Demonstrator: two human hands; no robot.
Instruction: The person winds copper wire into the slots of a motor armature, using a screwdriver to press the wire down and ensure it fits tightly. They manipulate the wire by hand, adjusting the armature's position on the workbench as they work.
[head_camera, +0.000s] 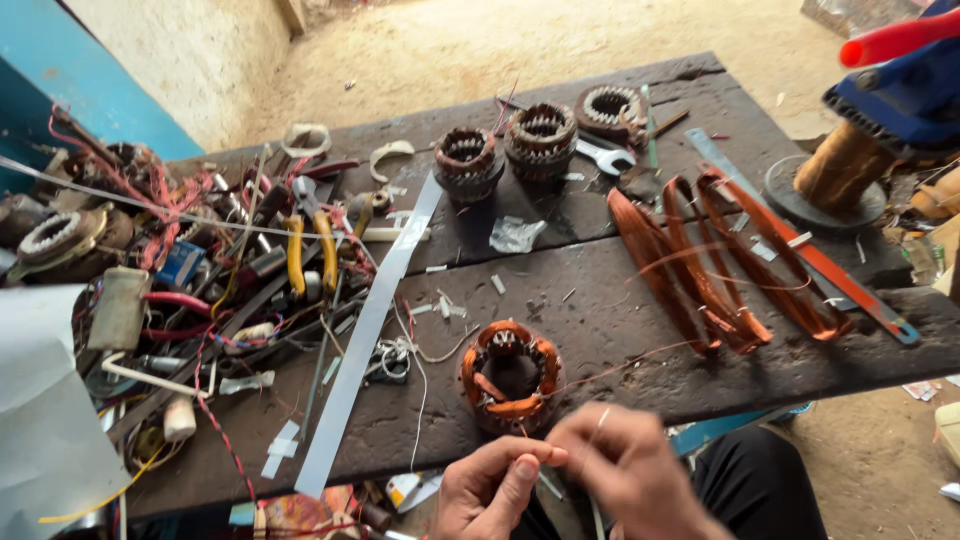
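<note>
At the left edge of the dark, worn wooden desk (600, 320) lies a tangled heap of red wires, metal parts and small tools (150, 270), and among it a pair of yellow-handled pliers (310, 250). Just right of the heap a long flat strip of pale grey metal (365, 330) runs from the near edge towards the middle of the desk.

Near the front edge, about midway along it, sits the round motor stator wound with copper wire and orange insulation (510, 375). Just in front of it, past the desk's near edge, the left hand (490, 490) has its fingers (525, 462) pinched together, thumb against forefinger, on a thin strand too fine to make out clearly. The right hand (635, 480) is touching it from the right, its fingers curled in on the same fine strand; a thin copper wire (620, 368) leads from the stator towards the right.

Towards the far edge stand three dark, bare round stator cores (540, 135), with a silver open-ended spanner (605, 155) beside them. On the right half lie several long loops of copper winding wire (720, 260), and beside them a red-framed hacksaw (800, 250) runs towards the right front corner.
</note>
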